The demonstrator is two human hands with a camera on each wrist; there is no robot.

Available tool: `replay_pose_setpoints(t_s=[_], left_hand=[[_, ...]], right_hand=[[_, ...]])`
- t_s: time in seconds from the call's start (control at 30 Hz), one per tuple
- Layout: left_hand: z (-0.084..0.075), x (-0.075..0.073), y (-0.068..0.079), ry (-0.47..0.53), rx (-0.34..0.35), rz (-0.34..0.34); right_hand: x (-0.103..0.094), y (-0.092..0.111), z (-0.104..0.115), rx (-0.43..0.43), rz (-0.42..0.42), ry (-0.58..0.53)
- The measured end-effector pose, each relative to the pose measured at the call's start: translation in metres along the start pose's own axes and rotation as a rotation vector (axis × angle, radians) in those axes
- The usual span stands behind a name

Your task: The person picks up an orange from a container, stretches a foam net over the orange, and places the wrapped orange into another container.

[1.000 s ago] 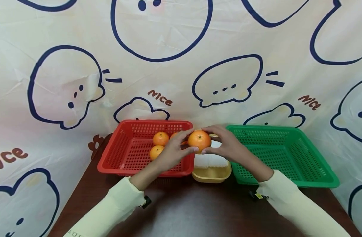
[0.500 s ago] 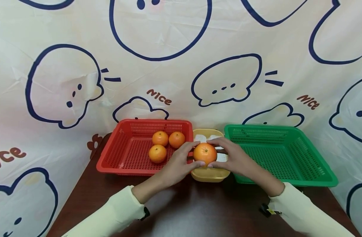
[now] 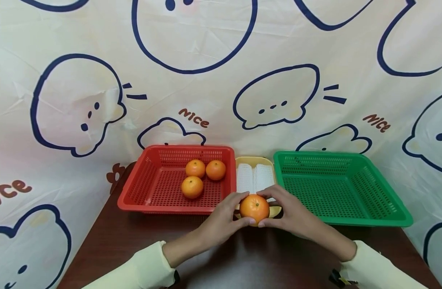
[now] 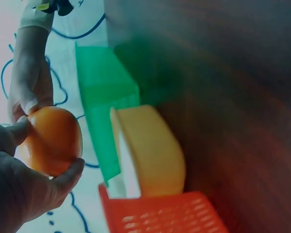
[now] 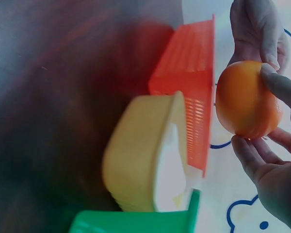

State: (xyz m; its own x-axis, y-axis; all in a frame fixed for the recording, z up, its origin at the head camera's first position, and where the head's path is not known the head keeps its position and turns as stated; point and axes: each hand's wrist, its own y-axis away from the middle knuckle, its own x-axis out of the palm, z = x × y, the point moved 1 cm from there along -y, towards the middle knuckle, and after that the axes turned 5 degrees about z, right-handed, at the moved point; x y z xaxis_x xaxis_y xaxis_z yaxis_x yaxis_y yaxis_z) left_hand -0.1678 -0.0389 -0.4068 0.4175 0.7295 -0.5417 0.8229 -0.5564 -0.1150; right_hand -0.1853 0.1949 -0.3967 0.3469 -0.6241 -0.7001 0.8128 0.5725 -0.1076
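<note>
Between both hands, a round orange fruit (image 3: 255, 208) with a stem mark on top, like a mandarin, is held in the air. My left hand (image 3: 221, 218) grips its left side, thumb at the near side and fingers at the far side. On the opposite side my right hand (image 3: 296, 212) pinches it the same way. The left wrist view shows the orange (image 4: 53, 141) raised above the baskets' rims; in the right wrist view the orange (image 5: 247, 99) is touched by fingers of both hands. Behind it stands a yellow basket (image 3: 255, 160) with white foam net sleeves (image 3: 253, 176).
A red basket (image 3: 152, 206) at left holds three oranges (image 3: 192, 187). At right stands a green basket (image 3: 351, 192). All the baskets are on a dark brown table (image 3: 221, 269), before a cloth backdrop (image 3: 213, 96) with cartoon drawings.
Both hands have brought the orange from over the red basket's right edge toward me and slightly right. The foam sleeves and the three oranges in the red basket have come into fuller view.
</note>
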Motion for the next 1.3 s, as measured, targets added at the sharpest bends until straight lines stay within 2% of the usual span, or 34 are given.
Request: replay_pose_setpoints(t_s=[0.27,0.4,0.6,0.77,1.03,1.3], left_hand=[[0.011,0.02,0.014,-0.038,0.073,0.0],[0.019,0.029,0.019,-0.023,0.056,0.013],[0.031,0.039,0.028,-0.042,0.058,0.025],[0.035,0.045,0.032,-0.063,0.056,0.003],[0.046,0.052,0.032,-0.016,-0.023,0.034],[0.056,0.058,0.032,-0.042,-0.002,0.047]], right_hand=[[0.016,0.018,-0.009,-0.043,0.03,-0.01],[0.027,0.023,-0.016,-0.08,0.03,0.03],[0.044,0.031,-0.021,-0.081,0.025,0.08],[0.053,0.034,-0.025,-0.098,0.01,0.042],[0.064,0.037,-0.034,-0.041,0.012,0.056],[0.071,0.039,-0.04,-0.018,-0.009,0.076]])
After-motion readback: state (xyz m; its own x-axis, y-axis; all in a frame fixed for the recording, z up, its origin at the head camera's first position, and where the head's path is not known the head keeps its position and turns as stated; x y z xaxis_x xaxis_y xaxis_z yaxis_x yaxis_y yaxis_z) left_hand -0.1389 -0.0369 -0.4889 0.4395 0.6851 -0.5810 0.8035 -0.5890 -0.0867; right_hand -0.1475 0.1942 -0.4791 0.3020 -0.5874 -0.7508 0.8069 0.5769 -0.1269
